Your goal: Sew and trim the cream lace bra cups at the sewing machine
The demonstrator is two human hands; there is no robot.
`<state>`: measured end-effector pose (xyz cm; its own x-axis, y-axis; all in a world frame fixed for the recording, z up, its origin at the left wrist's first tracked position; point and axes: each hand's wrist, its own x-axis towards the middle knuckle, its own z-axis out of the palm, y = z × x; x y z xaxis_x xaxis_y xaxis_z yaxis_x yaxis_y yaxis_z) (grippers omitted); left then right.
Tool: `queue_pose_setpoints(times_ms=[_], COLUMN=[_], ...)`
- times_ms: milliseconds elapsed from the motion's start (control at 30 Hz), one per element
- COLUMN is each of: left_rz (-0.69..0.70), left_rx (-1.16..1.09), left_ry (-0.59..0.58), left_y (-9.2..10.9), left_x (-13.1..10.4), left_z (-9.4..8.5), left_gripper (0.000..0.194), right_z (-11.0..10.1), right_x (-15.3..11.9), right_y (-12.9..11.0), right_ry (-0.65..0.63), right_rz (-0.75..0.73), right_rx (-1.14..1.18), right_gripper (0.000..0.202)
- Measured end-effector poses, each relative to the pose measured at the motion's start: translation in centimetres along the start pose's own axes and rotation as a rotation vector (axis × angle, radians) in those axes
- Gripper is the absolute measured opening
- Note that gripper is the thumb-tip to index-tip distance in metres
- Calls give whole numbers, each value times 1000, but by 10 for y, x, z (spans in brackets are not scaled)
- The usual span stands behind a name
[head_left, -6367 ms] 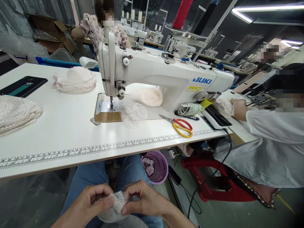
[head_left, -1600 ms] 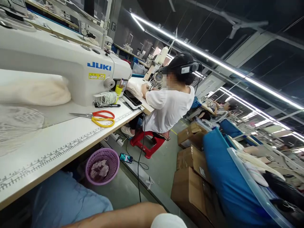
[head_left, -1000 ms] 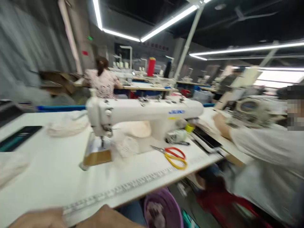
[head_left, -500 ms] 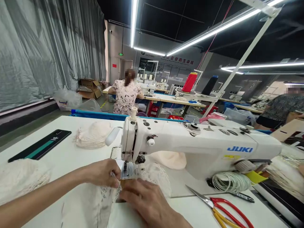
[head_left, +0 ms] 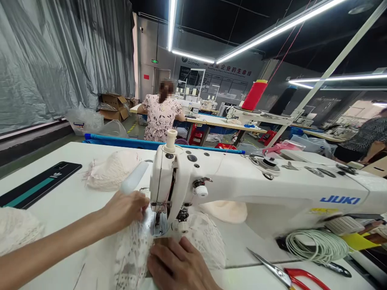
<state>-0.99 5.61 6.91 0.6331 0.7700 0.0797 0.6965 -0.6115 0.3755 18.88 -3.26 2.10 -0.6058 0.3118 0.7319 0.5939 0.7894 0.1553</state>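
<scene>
My left hand (head_left: 130,207) is closed just left of the sewing machine's needle area, its fingertips partly hidden. White lace fabric (head_left: 128,257) runs down from those fingers over the table front. Close in front of the presser foot (head_left: 157,220), my right hand (head_left: 183,264) presses down with bent fingers at the lace's right edge; what lies under them is mostly covered. The white JUKI sewing machine (head_left: 242,179) stands over both hands. Another gathered lace piece (head_left: 208,237) lies right of the needle, with a smooth cream piece (head_left: 228,211) behind it.
Red-handled scissors (head_left: 278,272) and a coil of pale cord (head_left: 317,245) lie at right. At left are a dark phone-like object (head_left: 42,181), a lace bundle (head_left: 111,171) and another lace piece (head_left: 18,229). A person (head_left: 162,112) sits at a table ahead; another (head_left: 367,133) is at far right.
My left hand has moved up and slightly left, beside the needle area. The right hand stays low before the presser foot. The view has shifted, so the machine looks larger.
</scene>
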Motion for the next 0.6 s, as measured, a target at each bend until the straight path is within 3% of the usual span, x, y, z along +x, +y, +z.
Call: queue_pose_setpoints(times_ms=[100, 167, 200, 300, 433, 600], left_rz=[7, 65, 171, 231, 298, 341], left_rx=[73, 118, 195, 276, 341, 292], left_ry=[130, 182, 244, 296, 380, 385], left_y=[6, 15, 20, 26, 12, -12], left_x=[-15, -30, -37, -50, -44, -22], left_z=[10, 25, 35, 58, 65, 65], left_gripper=[20, 17, 17, 13, 11, 14], right_z=[-1, 0, 0, 3, 9, 12], right_x=[2, 2, 2, 0, -7, -10], right_y=[-1, -2, -2, -3, -2, 1], right_ry=[-4, 5, 16, 46, 4, 16], right_rz=[15, 23, 25, 31, 28, 74], right_rx=[-5, -4, -5, -13, -41, -106], right_gripper=[17, 17, 17, 15, 20, 39])
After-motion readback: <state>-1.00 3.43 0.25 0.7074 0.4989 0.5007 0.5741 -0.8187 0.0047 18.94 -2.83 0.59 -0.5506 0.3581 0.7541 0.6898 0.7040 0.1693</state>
